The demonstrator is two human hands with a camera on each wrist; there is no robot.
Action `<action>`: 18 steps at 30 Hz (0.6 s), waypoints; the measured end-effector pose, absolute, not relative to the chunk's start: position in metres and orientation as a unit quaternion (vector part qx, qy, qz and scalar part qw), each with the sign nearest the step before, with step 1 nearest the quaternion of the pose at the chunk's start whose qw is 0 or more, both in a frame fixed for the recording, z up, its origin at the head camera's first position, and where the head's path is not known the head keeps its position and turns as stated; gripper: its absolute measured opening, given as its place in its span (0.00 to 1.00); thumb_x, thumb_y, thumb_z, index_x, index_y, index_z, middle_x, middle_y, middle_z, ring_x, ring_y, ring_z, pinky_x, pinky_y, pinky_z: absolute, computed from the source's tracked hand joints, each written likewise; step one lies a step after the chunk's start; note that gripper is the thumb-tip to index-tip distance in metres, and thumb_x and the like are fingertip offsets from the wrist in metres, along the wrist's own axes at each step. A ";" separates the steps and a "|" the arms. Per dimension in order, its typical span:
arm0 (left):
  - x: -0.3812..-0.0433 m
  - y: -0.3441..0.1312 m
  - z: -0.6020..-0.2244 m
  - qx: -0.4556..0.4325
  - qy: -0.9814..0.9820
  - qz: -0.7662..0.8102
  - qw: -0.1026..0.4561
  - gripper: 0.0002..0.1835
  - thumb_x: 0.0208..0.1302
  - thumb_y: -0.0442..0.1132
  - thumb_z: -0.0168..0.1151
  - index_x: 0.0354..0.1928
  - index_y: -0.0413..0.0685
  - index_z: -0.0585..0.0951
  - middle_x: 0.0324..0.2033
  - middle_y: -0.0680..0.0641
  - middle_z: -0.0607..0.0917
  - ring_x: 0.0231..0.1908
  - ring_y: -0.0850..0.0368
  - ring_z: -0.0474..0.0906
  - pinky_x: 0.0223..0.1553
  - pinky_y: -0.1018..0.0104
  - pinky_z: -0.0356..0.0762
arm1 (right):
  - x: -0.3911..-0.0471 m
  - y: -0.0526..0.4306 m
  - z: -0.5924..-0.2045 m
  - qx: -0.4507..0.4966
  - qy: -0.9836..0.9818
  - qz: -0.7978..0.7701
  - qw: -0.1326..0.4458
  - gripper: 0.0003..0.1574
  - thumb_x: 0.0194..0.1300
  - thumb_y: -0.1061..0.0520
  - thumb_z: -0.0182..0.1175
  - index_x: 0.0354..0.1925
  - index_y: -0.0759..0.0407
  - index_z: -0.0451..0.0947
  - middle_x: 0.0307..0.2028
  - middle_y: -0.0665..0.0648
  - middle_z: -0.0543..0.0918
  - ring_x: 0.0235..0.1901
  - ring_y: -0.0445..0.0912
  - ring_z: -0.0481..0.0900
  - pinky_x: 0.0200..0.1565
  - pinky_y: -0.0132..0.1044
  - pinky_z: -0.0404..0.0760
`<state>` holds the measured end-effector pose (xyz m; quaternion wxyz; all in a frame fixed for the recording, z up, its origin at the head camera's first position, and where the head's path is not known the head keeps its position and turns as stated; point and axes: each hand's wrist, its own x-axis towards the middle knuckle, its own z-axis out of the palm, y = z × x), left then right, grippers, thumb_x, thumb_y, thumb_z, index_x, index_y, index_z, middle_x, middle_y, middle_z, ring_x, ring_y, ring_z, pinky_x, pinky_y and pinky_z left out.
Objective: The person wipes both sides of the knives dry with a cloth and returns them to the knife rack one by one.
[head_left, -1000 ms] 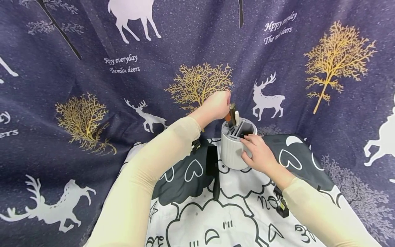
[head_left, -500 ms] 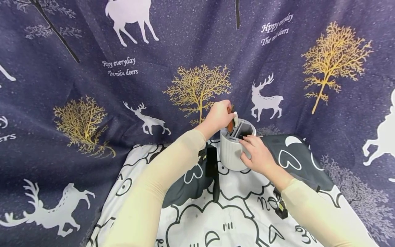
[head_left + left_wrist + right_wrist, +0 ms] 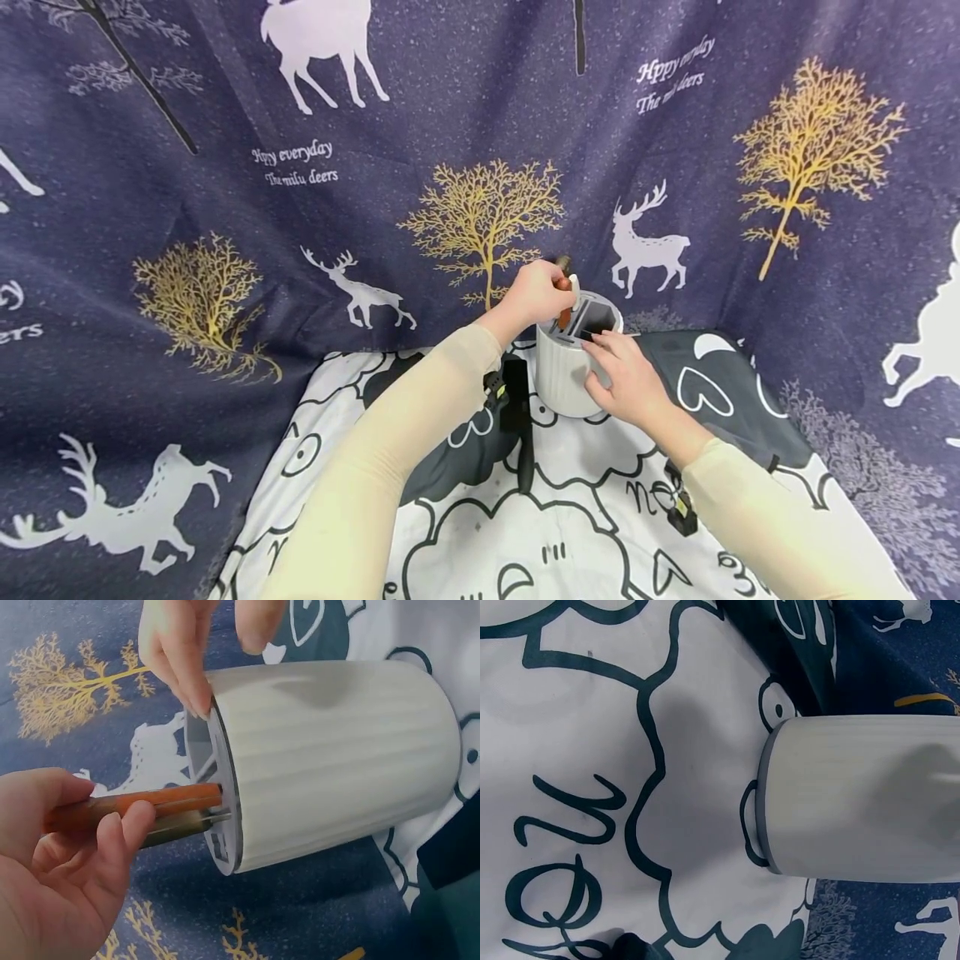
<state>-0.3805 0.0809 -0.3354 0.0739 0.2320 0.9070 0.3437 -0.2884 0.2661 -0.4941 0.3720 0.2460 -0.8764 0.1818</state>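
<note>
A white ribbed knife block (image 3: 564, 379) with a grey slotted top stands on the bedding. My left hand (image 3: 534, 292) pinches the orange-brown handle of a knife (image 3: 169, 799), whose blade is hidden in the block. Beside it, a knife with a dark olive handle (image 3: 177, 828) sits in another slot. A white handle (image 3: 575, 289) also rises from the top. My right hand (image 3: 628, 375) touches the near right rim with extended fingertips; in the left wrist view its thumb (image 3: 259, 634) stands apart from the fingers. The right wrist view shows only the block's side, without the hand.
A black cleaver (image 3: 516, 400) lies left of the block, its handle toward me. Patterned white and dark bedding (image 3: 517, 542) covers the surface. Behind hangs a navy curtain (image 3: 450, 108) with deer and trees. Dark wrist devices (image 3: 681, 504) show near both forearms.
My left hand has come down toward the block with the orange-brown knife, and more of its handle sits low by the slots. The right hand has stayed at the rim.
</note>
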 end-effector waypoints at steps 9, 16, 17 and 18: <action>-0.385 0.079 -0.340 0.187 0.898 0.389 0.087 0.15 0.72 0.44 0.62 0.25 0.52 0.73 0.24 0.47 0.84 0.33 0.47 0.89 0.23 0.64 0.81 | -0.290 0.262 -0.501 0.221 -0.866 0.208 0.399 0.27 0.56 0.57 0.61 0.55 0.65 0.83 0.53 0.70 0.83 0.59 0.69 0.77 0.61 0.63 0.76; -0.383 0.076 -0.341 0.204 0.927 0.311 0.049 0.11 0.72 0.48 0.61 0.33 0.52 0.78 0.25 0.51 0.80 0.24 0.56 0.78 0.23 0.66 0.73 | -0.289 0.262 -0.494 0.232 -0.871 0.203 0.381 0.26 0.57 0.59 0.61 0.54 0.65 0.83 0.54 0.70 0.83 0.59 0.68 0.77 0.61 0.63 0.76; -0.383 0.075 -0.340 0.207 0.935 0.286 0.040 0.11 0.72 0.50 0.61 0.34 0.54 0.78 0.26 0.51 0.80 0.25 0.56 0.77 0.24 0.65 0.73 | -0.288 0.263 -0.492 0.236 -0.874 0.201 0.374 0.26 0.57 0.59 0.62 0.54 0.66 0.83 0.54 0.70 0.82 0.59 0.68 0.76 0.62 0.63 0.75; -0.383 0.074 -0.339 0.208 0.942 0.262 0.031 0.11 0.72 0.51 0.61 0.35 0.55 0.78 0.28 0.52 0.81 0.26 0.56 0.78 0.25 0.64 0.73 | -0.288 0.264 -0.490 0.239 -0.877 0.199 0.366 0.26 0.57 0.59 0.62 0.55 0.66 0.83 0.55 0.69 0.82 0.59 0.67 0.76 0.62 0.63 0.75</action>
